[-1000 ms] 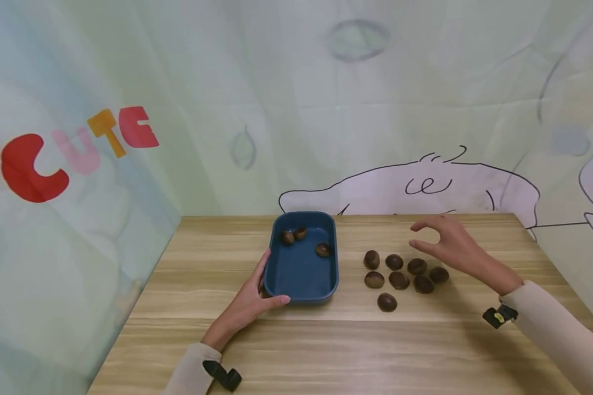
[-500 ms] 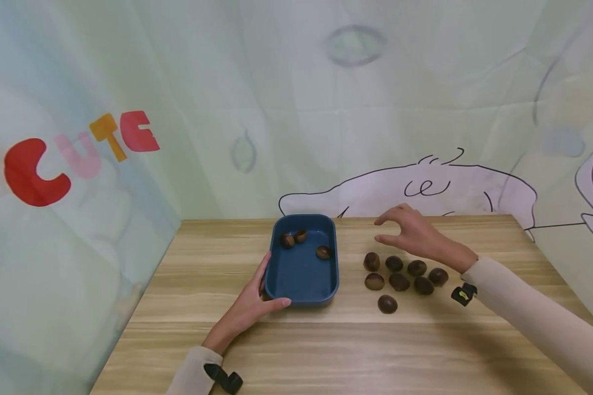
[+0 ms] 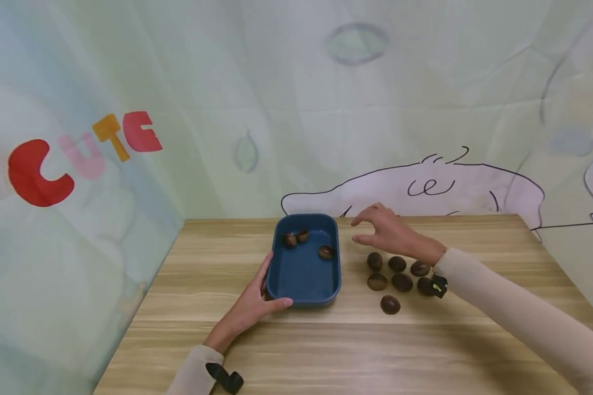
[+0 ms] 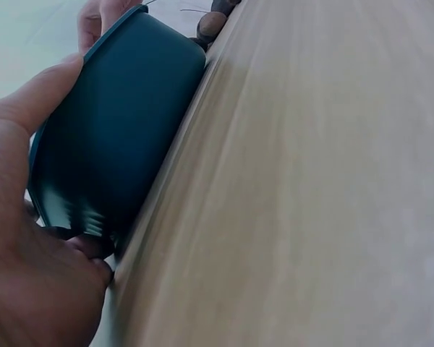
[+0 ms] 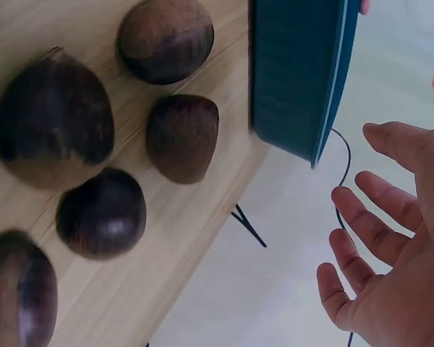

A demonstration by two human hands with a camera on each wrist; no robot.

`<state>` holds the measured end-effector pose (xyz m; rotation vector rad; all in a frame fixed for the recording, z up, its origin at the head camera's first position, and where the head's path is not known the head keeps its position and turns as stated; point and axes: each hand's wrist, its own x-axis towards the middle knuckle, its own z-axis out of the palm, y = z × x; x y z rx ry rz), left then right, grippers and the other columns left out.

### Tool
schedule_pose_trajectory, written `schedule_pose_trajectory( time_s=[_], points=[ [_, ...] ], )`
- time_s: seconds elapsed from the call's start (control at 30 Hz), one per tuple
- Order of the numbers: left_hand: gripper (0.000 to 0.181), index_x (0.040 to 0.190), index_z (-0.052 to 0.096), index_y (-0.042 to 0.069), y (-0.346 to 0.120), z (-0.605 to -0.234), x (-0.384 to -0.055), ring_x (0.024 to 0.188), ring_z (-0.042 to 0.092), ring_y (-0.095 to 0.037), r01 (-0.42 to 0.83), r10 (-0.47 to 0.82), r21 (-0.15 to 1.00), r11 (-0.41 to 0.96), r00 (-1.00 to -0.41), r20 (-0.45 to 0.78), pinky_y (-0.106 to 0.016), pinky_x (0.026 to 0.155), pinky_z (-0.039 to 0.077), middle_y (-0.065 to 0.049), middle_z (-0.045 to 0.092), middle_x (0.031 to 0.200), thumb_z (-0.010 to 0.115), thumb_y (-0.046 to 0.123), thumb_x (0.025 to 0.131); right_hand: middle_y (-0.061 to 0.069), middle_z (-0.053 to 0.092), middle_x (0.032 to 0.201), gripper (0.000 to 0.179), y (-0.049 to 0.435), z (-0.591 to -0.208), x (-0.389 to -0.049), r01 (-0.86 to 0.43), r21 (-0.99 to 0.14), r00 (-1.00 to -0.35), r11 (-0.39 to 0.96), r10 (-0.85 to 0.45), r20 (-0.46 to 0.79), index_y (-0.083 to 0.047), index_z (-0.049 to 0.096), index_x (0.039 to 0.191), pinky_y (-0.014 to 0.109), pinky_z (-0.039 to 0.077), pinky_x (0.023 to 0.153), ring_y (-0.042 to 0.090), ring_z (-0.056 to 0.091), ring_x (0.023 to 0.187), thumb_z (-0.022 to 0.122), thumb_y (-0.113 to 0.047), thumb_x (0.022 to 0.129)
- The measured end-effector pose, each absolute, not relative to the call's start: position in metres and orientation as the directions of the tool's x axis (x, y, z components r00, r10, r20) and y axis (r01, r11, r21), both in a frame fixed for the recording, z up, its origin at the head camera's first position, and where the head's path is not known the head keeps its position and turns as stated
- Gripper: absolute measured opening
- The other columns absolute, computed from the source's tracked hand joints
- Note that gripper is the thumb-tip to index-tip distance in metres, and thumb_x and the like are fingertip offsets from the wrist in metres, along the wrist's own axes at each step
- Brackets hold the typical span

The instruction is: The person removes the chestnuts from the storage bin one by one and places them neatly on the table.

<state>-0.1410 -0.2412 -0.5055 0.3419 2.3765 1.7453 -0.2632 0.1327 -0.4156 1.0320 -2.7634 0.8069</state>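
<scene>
A deep blue rectangular box [image 3: 301, 277] stands on the table with three brown chestnuts [image 3: 289, 240] inside, toward its far half. My left hand [image 3: 249, 304] grips its near left corner, thumb on the near rim and fingers along the left wall; the left wrist view shows the thumb [image 4: 47, 90] at the rim. My right hand [image 3: 390, 233] hovers just right of the box, apart from it. Its fingers are loosely bent, thumb and forefinger spread, and in the right wrist view nothing lies between them. Several loose chestnuts [image 3: 402, 282] lie below and nearer than this hand.
The wooden table [image 3: 326, 351] ends at the back against a printed fabric backdrop [image 3: 217, 109]. The right forearm's sleeve [image 3: 504, 302] passes over the right part of the chestnut group and hides some of it. Black wrist devices [image 3: 224, 378] sit on both arms.
My right hand has moved left, from above the right side of the chestnut group to beside the box. The left hand and the box have stayed put.
</scene>
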Motion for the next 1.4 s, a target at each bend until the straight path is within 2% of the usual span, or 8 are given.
schedule_pose_trajectory(
  time_s=[0.53,0.67,0.87,1.13,1.23,1.3,1.33,1.4],
  points=[
    [0.121,0.179,0.005,0.033,-0.241,-0.503,-0.141,0.165,0.029,-0.032,0.077,0.294,0.957,0.279,-0.956,-0.009,-0.058,0.130,0.024,-0.008,0.015,0.184,0.091,0.030,0.093,0.015,0.077,0.130,0.034,0.090,-0.428,-0.278,-0.710,-0.415,-0.692,0.569,-0.674,0.260,-0.001,0.081,0.123,0.061,0.045,0.105,0.039,0.056,0.126,0.087,-0.022,0.097],
    [0.121,0.179,0.005,0.032,-0.241,-0.502,-0.140,0.165,0.030,-0.032,0.077,0.293,0.958,0.275,-0.956,-0.008,-0.057,0.130,0.024,-0.008,0.015,0.184,0.091,0.030,0.093,0.012,0.078,0.126,0.036,0.079,-0.432,-0.279,-0.735,-0.359,-0.667,0.576,-0.709,0.228,-0.002,0.082,0.122,0.058,0.046,0.104,0.036,0.056,0.125,0.088,-0.026,0.096],
    [0.121,0.179,0.005,0.031,-0.240,-0.502,-0.140,0.165,0.030,-0.032,0.074,0.292,0.959,0.272,-0.956,-0.009,-0.057,0.130,0.025,-0.008,0.015,0.184,0.091,0.029,0.093,0.008,0.080,0.119,0.039,0.064,-0.437,-0.281,-0.751,-0.240,-0.658,0.616,-0.729,0.188,-0.006,0.083,0.121,0.047,0.045,0.094,0.030,0.054,0.111,0.090,-0.033,0.094],
    [0.122,0.179,0.005,0.033,-0.240,-0.504,-0.140,0.166,0.026,-0.031,0.060,0.289,0.960,0.274,-0.957,-0.023,-0.055,0.131,0.024,-0.006,0.011,0.185,0.091,0.028,0.093,0.008,0.082,0.112,0.039,0.053,-0.432,-0.277,-0.737,-0.160,-0.675,0.657,-0.729,0.113,-0.007,0.085,0.118,0.039,0.043,0.082,0.025,0.050,0.093,0.092,-0.035,0.092],
    [0.122,0.179,0.004,0.034,-0.241,-0.505,-0.141,0.166,0.026,-0.030,0.056,0.292,0.962,0.267,-0.956,-0.025,-0.054,0.131,0.024,-0.007,0.012,0.185,0.091,0.027,0.093,0.005,0.082,0.103,0.033,0.049,-0.432,-0.277,-0.729,-0.137,-0.684,0.670,-0.720,0.119,-0.009,0.087,0.110,0.036,0.043,0.078,0.024,0.050,0.088,0.093,-0.034,0.090],
    [0.122,0.178,0.004,0.034,-0.241,-0.505,-0.141,0.167,0.025,-0.030,0.056,0.293,0.962,0.268,-0.956,-0.026,-0.054,0.131,0.023,-0.007,0.011,0.185,0.091,0.027,0.093,0.001,0.079,0.085,0.023,0.047,-0.432,-0.278,-0.727,-0.133,-0.687,0.674,-0.713,0.142,-0.011,0.087,0.095,0.034,0.039,0.074,0.022,0.047,0.081,0.094,-0.031,0.088],
    [0.122,0.178,0.004,0.034,-0.241,-0.505,-0.141,0.167,0.025,-0.030,0.057,0.292,0.961,0.272,-0.956,-0.026,-0.054,0.131,0.022,-0.007,0.011,0.185,0.091,0.028,0.093,-0.002,0.073,0.075,0.020,0.045,-0.433,-0.278,-0.726,-0.132,-0.687,0.675,-0.709,0.156,-0.012,0.085,0.086,0.033,0.036,0.073,0.020,0.043,0.077,0.095,-0.029,0.087],
    [0.122,0.178,0.004,0.034,-0.241,-0.504,-0.141,0.167,0.024,-0.031,0.057,0.290,0.959,0.279,-0.957,-0.028,-0.054,0.132,0.022,-0.007,0.010,0.185,0.091,0.028,0.093,-0.006,0.055,0.057,0.032,0.042,-0.434,-0.277,-0.732,-0.124,-0.680,0.670,-0.708,0.189,-0.013,0.073,0.066,0.033,0.030,0.073,0.017,0.034,0.069,0.095,-0.024,0.085]
  ],
)
